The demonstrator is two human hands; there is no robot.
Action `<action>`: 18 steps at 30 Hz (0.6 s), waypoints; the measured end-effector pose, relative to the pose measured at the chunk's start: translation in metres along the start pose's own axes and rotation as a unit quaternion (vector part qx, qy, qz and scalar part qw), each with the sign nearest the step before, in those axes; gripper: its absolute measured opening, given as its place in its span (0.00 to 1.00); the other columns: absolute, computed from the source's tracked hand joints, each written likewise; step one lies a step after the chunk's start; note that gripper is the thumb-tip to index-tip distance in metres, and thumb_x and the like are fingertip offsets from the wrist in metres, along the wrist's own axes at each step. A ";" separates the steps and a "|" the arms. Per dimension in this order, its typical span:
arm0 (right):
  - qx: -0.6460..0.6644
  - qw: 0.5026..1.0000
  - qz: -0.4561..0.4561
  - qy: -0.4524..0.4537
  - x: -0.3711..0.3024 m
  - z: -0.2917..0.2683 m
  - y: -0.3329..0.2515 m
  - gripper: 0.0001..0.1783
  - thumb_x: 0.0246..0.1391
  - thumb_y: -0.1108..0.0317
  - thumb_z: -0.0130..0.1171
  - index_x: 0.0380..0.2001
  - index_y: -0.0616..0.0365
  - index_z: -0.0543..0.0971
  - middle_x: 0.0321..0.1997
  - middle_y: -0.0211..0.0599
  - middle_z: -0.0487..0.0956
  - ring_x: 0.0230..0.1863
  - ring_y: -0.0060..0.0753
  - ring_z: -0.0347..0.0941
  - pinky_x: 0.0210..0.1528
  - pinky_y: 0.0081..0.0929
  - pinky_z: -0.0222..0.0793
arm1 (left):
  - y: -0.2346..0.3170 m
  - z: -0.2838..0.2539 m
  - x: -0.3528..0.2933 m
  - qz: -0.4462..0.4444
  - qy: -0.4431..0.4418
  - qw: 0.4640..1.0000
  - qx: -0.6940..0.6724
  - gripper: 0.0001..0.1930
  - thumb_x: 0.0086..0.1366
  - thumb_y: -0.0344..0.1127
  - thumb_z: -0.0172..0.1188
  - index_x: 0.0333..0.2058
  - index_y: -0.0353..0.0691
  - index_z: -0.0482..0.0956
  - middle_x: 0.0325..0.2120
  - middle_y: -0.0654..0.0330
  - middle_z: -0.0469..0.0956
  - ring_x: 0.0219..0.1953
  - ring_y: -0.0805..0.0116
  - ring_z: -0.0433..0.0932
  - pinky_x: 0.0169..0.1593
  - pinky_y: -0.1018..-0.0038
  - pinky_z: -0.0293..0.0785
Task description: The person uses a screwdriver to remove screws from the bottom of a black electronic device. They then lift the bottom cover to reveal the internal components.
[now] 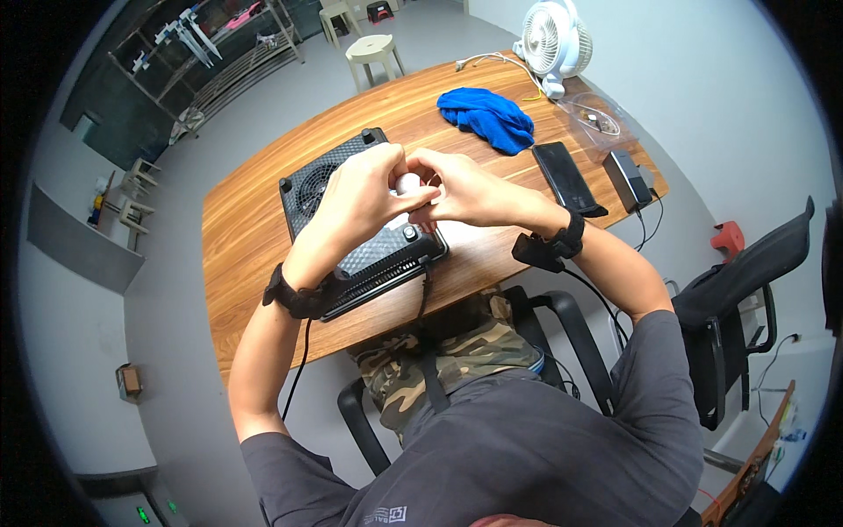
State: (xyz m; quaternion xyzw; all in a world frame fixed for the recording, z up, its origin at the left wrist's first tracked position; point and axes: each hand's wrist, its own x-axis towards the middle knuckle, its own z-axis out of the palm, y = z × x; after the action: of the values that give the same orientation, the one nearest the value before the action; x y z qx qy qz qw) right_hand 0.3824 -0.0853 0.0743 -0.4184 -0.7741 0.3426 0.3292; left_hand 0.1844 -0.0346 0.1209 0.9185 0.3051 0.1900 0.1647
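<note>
Black textured plastic is covering the broad rectangular appliance with a round fan grille [314, 189], which is lying at a slant near the front edge of the brown wood-grain table [250, 255]. Above it, the bare left hand [367, 186] is bending inward, its fingers and thumb closing narrowly on a small white rounded piece [407, 184]. The bare right hand [470, 191] is meeting it from the other side, thumb and fingers curving into a narrow ring beside that piece; whether they are also gripping it, I cannot tell. Both hands are partly hiding the piece, which is sitting between them over the appliance.

Beyond the right hand, a crumpled bright blue cloth [486, 119] is resting on the table. A flat black phone-like slab [563, 176] is lying nearer the right forearm, while a white round-caged fan [551, 42] is standing at the far corner.
</note>
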 end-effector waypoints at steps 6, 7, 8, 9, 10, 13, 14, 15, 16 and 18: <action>0.157 0.986 -0.013 -0.056 -0.004 -0.009 0.006 0.27 0.60 0.75 0.66 0.60 0.64 0.69 0.46 0.40 0.81 0.49 0.34 0.81 0.54 0.32 0.79 | 0.003 -0.008 -0.007 0.077 -0.002 0.996 -0.053 0.17 0.60 0.45 0.75 0.37 0.38 0.83 0.33 0.56 0.78 0.31 0.61 0.79 0.36 0.67 0.76; 0.167 0.984 -0.021 -0.061 -0.003 -0.008 0.011 0.26 0.60 0.76 0.66 0.59 0.65 0.70 0.44 0.40 0.81 0.46 0.35 0.82 0.51 0.31 0.79 | 0.000 -0.008 -0.007 0.099 -0.007 0.993 -0.068 0.17 0.59 0.44 0.75 0.39 0.38 0.84 0.34 0.56 0.78 0.32 0.62 0.79 0.36 0.68 0.76; 0.163 0.984 -0.002 -0.066 0.000 -0.007 0.021 0.29 0.59 0.71 0.69 0.60 0.64 0.69 0.44 0.40 0.80 0.46 0.36 0.81 0.52 0.32 0.78 | -0.003 -0.008 -0.008 0.121 -0.012 0.989 -0.082 0.17 0.59 0.43 0.76 0.41 0.39 0.85 0.35 0.56 0.78 0.32 0.63 0.79 0.37 0.68 0.77; 0.115 0.992 -0.026 -0.043 0.000 -0.005 0.020 0.30 0.58 0.69 0.70 0.60 0.63 0.69 0.44 0.40 0.80 0.46 0.36 0.80 0.52 0.32 0.78 | -0.006 -0.009 -0.008 0.141 -0.017 0.985 -0.097 0.17 0.58 0.42 0.76 0.43 0.40 0.86 0.36 0.56 0.78 0.32 0.64 0.79 0.37 0.68 0.77; 0.066 0.996 -0.049 -0.020 -0.001 -0.002 0.019 0.31 0.57 0.67 0.71 0.60 0.63 0.69 0.44 0.41 0.80 0.46 0.36 0.80 0.52 0.33 0.78 | -0.007 -0.013 -0.009 0.099 -0.032 0.991 -0.089 0.19 0.57 0.41 0.77 0.45 0.42 0.86 0.34 0.57 0.77 0.32 0.65 0.79 0.37 0.69 0.76; 0.024 0.998 -0.054 0.000 0.001 0.003 0.015 0.33 0.55 0.65 0.74 0.59 0.64 0.70 0.44 0.42 0.81 0.46 0.36 0.79 0.52 0.34 0.78 | -0.010 -0.010 -0.006 0.057 -0.022 0.997 -0.036 0.18 0.56 0.42 0.78 0.41 0.39 0.85 0.30 0.57 0.77 0.32 0.64 0.79 0.36 0.69 0.75; 0.028 0.999 -0.045 -0.002 0.003 0.004 0.013 0.33 0.54 0.65 0.75 0.59 0.64 0.71 0.44 0.42 0.82 0.47 0.37 0.80 0.53 0.35 0.77 | -0.009 -0.010 -0.006 0.057 -0.004 0.998 -0.022 0.19 0.56 0.44 0.78 0.35 0.36 0.82 0.27 0.56 0.77 0.32 0.63 0.79 0.35 0.68 0.74; 0.030 0.999 -0.033 -0.002 0.002 0.003 0.013 0.34 0.53 0.65 0.75 0.58 0.65 0.71 0.44 0.43 0.82 0.47 0.37 0.80 0.53 0.36 0.77 | -0.005 -0.008 -0.004 0.026 -0.013 1.000 -0.010 0.20 0.56 0.45 0.78 0.34 0.36 0.81 0.27 0.56 0.77 0.31 0.62 0.78 0.35 0.68 0.74; 0.095 0.995 -0.033 0.007 0.001 0.004 0.015 0.32 0.54 0.68 0.74 0.58 0.65 0.72 0.46 0.44 0.83 0.49 0.36 0.81 0.55 0.37 0.77 | 0.000 -0.008 -0.003 -0.006 -0.023 1.000 0.002 0.20 0.56 0.46 0.77 0.33 0.35 0.80 0.27 0.55 0.77 0.31 0.62 0.78 0.34 0.68 0.74; 0.118 0.993 -0.010 -0.022 -0.001 0.000 0.013 0.30 0.58 0.70 0.70 0.61 0.64 0.70 0.51 0.45 0.81 0.51 0.34 0.80 0.57 0.35 0.77 | 0.001 -0.007 -0.003 -0.039 -0.042 0.998 0.022 0.20 0.58 0.47 0.76 0.33 0.35 0.80 0.28 0.54 0.77 0.31 0.59 0.79 0.34 0.67 0.75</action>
State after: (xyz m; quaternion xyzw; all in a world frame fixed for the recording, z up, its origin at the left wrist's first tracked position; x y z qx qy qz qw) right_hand 0.3883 -0.0806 0.0639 -0.3610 -0.7398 0.4371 0.3625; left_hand 0.1796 -0.0357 0.1271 0.9166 0.3375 0.1380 0.1641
